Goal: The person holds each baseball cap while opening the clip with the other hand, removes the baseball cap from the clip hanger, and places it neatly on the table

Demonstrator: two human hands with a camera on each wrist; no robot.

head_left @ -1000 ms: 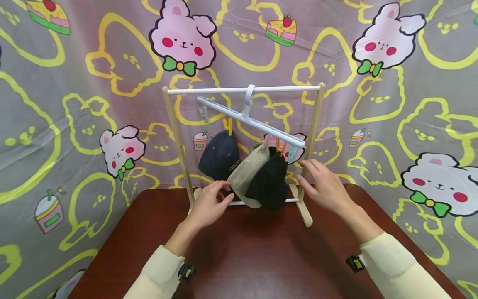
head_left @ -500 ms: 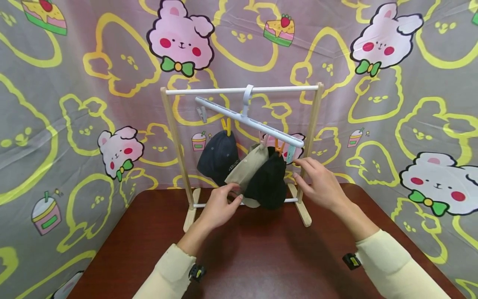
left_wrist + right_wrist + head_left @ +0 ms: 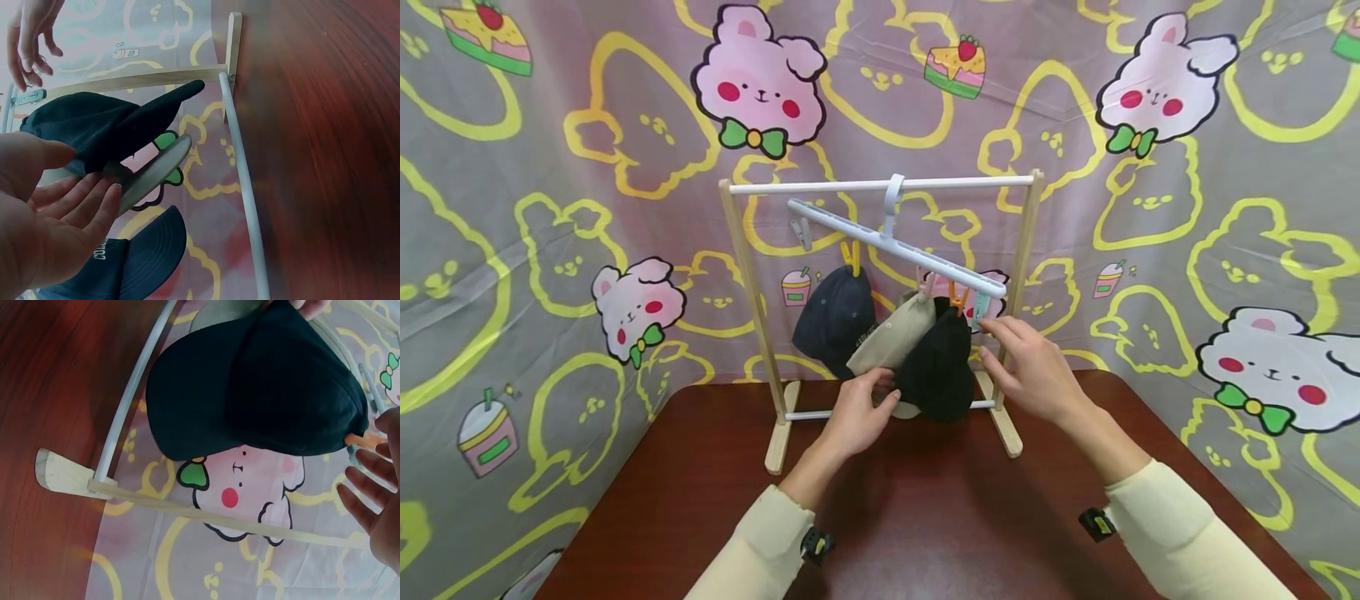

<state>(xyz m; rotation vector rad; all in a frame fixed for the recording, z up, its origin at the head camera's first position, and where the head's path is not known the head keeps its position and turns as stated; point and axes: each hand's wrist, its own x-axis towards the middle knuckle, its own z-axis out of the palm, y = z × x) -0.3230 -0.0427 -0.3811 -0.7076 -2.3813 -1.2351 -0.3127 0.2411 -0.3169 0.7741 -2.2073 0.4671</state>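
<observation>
Three baseball caps hang by clips from a tilted pale hanger (image 3: 898, 246), its right end lower. At the left is a navy cap (image 3: 835, 317) on a yellow clip (image 3: 851, 257); a beige cap (image 3: 895, 333) hangs in the middle, and a black cap (image 3: 938, 371) with an orange clip (image 3: 957, 297) at the right. My left hand (image 3: 856, 417) has extended fingers against the beige cap, beside the black one, thumb apart. By the black cap's clip and a teal clip (image 3: 980, 307), my right hand (image 3: 1033, 371) holds its fingers loosely bent, gripping nothing visible.
The hanger hooks over the white top bar (image 3: 820, 187) of a wooden rack, whose feet (image 3: 1006, 429) stand on the dark red table (image 3: 917, 525). A grey clip (image 3: 801, 234) dangles at the hanger's left end. A patterned curtain (image 3: 880, 133) closes off the back.
My left hand has moved right, from between the navy and beige caps to the lower beige cap beside the black one. My right hand has shifted slightly left, nearer the teal clip.
</observation>
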